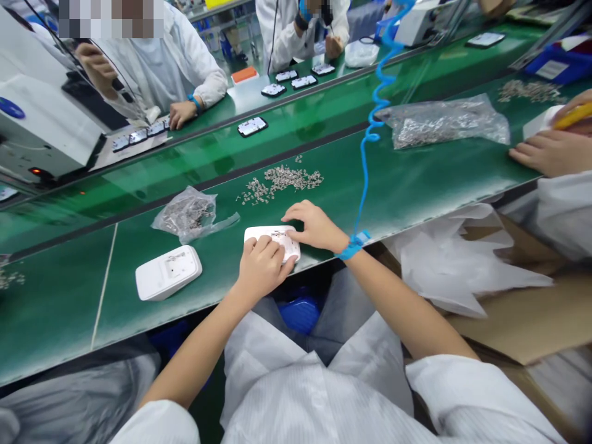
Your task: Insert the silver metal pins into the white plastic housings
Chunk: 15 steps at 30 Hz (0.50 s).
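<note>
A white plastic housing (250, 232) with a recess holding small metal parts lies on the green bench in front of me. My left hand (261, 265) rests over its left and near side, fingers curled down onto it. At its right end is my right hand (319, 227), thumb near the recess and fingers apart; nothing shows between them. A blue wrist strap (353, 246) with a coiled cord is on my right wrist. Just beyond the housing lies a loose pile of small metal pieces (289, 179). To the left sits a second white housing (169, 271), also with a recess.
A clear bag of metal parts (187, 213) lies left of the pile, and a larger one (448, 123) to the right. A co-worker's hand (550, 151) is at the right. People work across the green line (324, 117). Beside my right arm stands a cardboard box (522, 314).
</note>
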Each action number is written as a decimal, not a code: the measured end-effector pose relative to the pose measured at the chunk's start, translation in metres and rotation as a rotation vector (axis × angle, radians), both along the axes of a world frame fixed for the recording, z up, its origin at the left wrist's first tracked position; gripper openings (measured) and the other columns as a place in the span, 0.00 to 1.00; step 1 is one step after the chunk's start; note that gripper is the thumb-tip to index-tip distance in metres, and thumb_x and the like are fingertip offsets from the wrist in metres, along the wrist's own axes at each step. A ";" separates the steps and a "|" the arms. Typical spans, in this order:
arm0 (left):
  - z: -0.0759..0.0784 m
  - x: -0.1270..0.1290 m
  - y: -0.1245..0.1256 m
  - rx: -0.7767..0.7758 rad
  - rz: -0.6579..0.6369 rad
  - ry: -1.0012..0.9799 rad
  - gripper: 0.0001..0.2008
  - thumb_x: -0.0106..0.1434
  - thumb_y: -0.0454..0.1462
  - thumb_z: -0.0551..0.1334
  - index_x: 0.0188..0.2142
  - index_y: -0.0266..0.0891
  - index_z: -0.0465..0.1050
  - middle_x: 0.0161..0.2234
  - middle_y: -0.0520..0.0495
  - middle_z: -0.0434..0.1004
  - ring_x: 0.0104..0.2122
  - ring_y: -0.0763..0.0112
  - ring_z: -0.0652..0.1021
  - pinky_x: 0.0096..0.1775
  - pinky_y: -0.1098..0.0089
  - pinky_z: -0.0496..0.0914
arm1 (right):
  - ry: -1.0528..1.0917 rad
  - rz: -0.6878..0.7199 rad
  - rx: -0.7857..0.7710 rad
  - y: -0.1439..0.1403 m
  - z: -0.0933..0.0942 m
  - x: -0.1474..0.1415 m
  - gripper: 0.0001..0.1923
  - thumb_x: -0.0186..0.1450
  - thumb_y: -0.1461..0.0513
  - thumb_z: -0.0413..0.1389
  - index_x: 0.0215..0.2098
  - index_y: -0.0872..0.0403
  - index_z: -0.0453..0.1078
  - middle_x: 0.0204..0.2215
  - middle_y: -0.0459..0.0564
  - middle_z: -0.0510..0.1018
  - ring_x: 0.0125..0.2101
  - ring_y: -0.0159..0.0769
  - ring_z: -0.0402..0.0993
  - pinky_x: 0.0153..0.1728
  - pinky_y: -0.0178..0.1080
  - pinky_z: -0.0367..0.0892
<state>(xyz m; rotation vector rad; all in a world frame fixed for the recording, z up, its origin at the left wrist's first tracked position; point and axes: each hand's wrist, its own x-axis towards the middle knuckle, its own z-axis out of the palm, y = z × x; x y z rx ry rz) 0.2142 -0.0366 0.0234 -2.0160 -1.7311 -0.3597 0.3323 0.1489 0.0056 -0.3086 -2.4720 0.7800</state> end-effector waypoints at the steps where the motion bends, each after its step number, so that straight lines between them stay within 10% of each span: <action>1: 0.000 -0.004 -0.004 -0.009 0.009 -0.003 0.14 0.73 0.43 0.61 0.35 0.39 0.79 0.33 0.46 0.81 0.40 0.59 0.77 0.44 0.57 0.59 | 0.043 -0.012 -0.014 0.008 -0.004 0.003 0.11 0.61 0.61 0.65 0.42 0.56 0.79 0.43 0.54 0.82 0.43 0.44 0.73 0.48 0.47 0.69; 6: 0.001 -0.023 -0.025 0.000 0.052 -0.016 0.11 0.73 0.42 0.62 0.37 0.40 0.79 0.35 0.47 0.83 0.41 0.59 0.77 0.46 0.56 0.60 | 0.114 -0.243 -0.071 0.033 -0.025 0.006 0.07 0.62 0.60 0.63 0.37 0.55 0.77 0.35 0.53 0.81 0.34 0.41 0.73 0.39 0.45 0.70; 15: 0.000 -0.022 -0.024 0.017 0.066 -0.019 0.11 0.72 0.41 0.62 0.35 0.40 0.78 0.33 0.47 0.82 0.41 0.59 0.77 0.45 0.56 0.60 | 0.008 -0.241 0.146 0.018 -0.030 0.009 0.08 0.67 0.61 0.58 0.41 0.56 0.76 0.40 0.58 0.81 0.43 0.49 0.72 0.48 0.50 0.70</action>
